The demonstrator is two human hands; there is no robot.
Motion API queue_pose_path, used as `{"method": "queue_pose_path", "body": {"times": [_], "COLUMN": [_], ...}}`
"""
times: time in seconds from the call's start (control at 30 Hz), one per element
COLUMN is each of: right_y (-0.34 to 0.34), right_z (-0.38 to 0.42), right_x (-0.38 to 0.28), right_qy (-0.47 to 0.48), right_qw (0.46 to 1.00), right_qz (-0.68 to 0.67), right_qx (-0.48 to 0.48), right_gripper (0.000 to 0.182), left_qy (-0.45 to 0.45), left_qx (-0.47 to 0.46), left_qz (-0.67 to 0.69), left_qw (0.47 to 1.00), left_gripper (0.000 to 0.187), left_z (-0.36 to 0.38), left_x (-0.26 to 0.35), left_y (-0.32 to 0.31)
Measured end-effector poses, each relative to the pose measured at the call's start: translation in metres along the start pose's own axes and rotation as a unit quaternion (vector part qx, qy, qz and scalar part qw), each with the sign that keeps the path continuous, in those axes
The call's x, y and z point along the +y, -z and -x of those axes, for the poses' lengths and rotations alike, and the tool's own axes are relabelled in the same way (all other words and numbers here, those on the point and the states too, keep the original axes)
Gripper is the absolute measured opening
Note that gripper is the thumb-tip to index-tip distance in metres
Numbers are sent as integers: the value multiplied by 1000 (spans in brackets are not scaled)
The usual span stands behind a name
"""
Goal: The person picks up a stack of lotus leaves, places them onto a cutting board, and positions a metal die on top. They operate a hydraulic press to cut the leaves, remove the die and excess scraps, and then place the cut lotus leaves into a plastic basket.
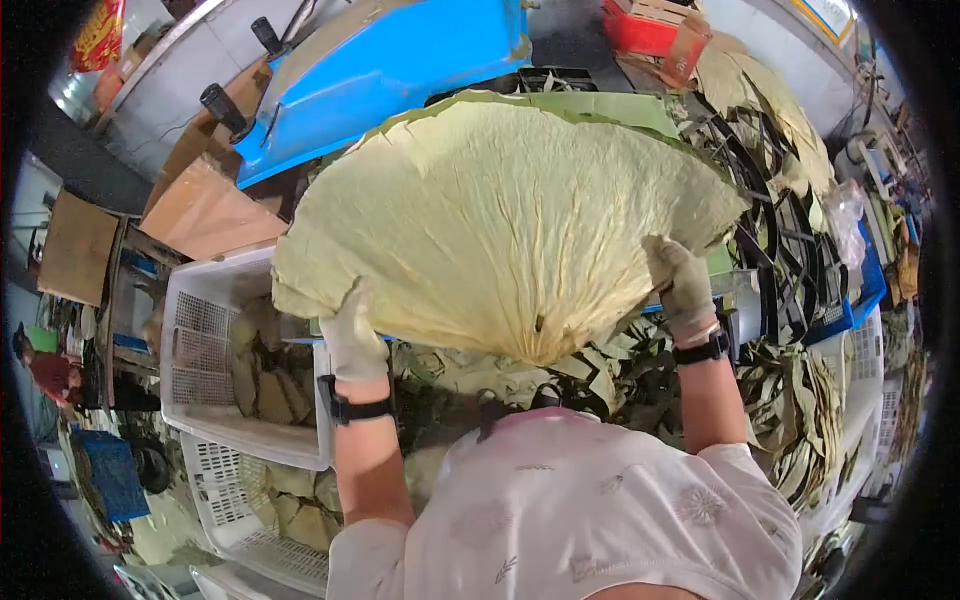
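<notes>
A large dried lotus leaf [490, 220], pale green and folded into a fan shape, spreads out in front of me. My left hand [355, 338], in a whitish glove, grips its lower left edge with the thumb on top. At the leaf's right edge my right hand [682, 285], also gloved, is closed on it in the same way. The fingers under the leaf are hidden on both sides. The leaf's gathered, wrinkled point faces my body. Behind its far edge shows a greener strip of leaf [620, 108].
A blue machine housing [400, 75] stands beyond the leaf. White plastic crates [205, 325] with leaf pieces are at my left. Dark cut strips [785, 250] hang at the right beside a blue crate [868, 278]. Leaf scraps [450, 375] cover the floor. Another person [52, 372] is far left.
</notes>
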State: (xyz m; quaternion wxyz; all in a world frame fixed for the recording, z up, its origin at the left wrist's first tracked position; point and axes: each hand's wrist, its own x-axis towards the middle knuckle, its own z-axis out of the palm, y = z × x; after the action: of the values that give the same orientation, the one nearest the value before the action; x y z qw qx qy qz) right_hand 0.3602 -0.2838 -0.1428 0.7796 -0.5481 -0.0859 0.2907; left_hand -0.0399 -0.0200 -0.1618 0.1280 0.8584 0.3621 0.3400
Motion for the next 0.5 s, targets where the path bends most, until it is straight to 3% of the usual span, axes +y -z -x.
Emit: {"method": "queue_pose_path", "body": {"times": [0.03, 0.1, 0.2, 0.23, 0.33, 0.37, 0.43, 0.5], "right_y": [4, 19, 37, 34, 13, 7, -3, 7], "right_z": [10, 23, 25, 24, 12, 9, 16, 30], "right_x": [-8, -13, -5, -9, -25, -27, -36, -29], "right_qy": [-20, -28, -17, -13, -49, -31, -25, -18], "right_qw": [1000, 999, 999, 999, 998, 999, 1000, 1000], "right_qz": [14, 0, -15, -15, -42, -24, -6, -8], "right_qx": [20, 33, 44, 24, 7, 2, -5, -10], "right_gripper": [25, 25, 29, 29, 29, 29, 25, 24], "left_qy": [110, 278, 243, 187, 238, 180, 194, 254], "left_qx": [42, 167, 156, 133, 51, 15, 57, 141], "left_qz": [211, 538, 504, 493, 496, 352, 409, 529], "left_qw": [970, 778, 814, 839, 833, 918, 890, 798], "left_gripper": [36, 49, 56, 50, 48, 43, 42, 40], "left_z": [11, 3, 18, 21, 0, -10, -7, -6], "left_x": [12, 60, 66, 52, 45, 48, 58, 71], "left_y": [-2, -2, -5, -10, -4, 6, 5, 0]}}
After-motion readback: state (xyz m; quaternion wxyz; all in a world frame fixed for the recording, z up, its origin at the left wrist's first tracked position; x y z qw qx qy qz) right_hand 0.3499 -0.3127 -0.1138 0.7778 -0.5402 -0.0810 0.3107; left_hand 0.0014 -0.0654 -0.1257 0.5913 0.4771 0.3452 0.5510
